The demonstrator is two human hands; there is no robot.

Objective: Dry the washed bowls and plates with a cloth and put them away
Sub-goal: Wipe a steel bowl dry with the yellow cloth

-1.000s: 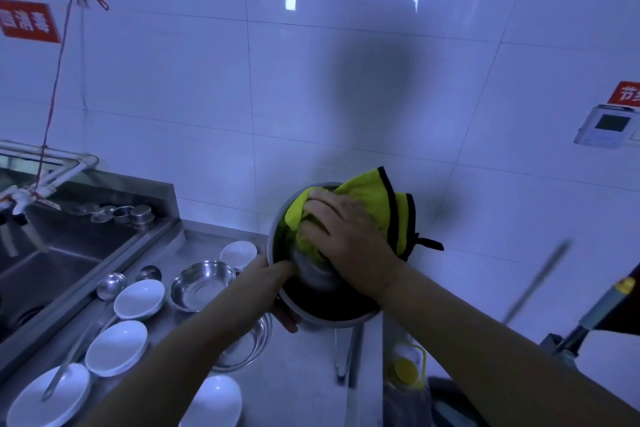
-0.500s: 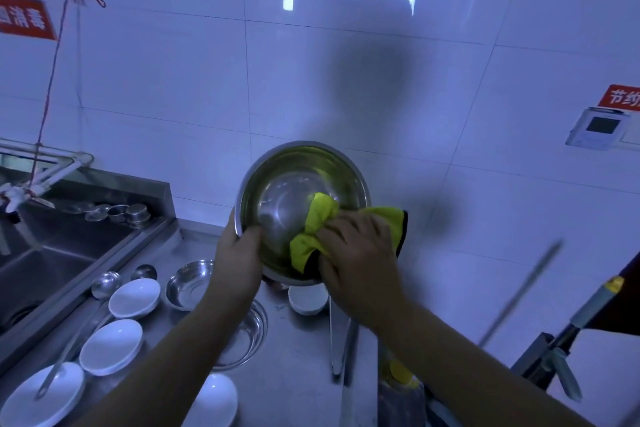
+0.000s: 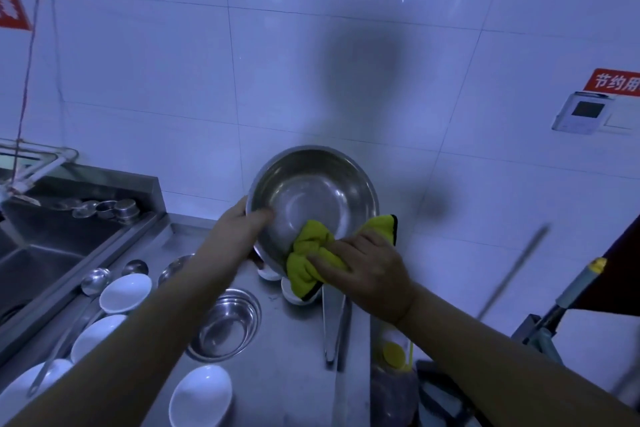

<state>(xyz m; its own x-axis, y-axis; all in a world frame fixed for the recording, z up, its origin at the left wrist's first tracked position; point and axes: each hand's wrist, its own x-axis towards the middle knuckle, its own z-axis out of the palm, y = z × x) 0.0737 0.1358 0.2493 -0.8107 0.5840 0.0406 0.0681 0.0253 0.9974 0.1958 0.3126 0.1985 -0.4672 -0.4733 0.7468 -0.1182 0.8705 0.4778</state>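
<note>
A steel counter (image 3: 287,340) lies beside a sink (image 3: 41,260) under a white tiled wall (image 3: 346,62). Above the counter, a metal bowl (image 3: 311,191) is held tilted, its inside facing the camera. The left hand (image 3: 239,236) grips its left rim, thumb inside. The right hand (image 3: 367,267) holds a yellow cloth (image 3: 308,253) bunched against the bowl's lower rim. White dishes (image 3: 124,291) and another metal bowl (image 3: 225,326) lie on the counter.
</note>
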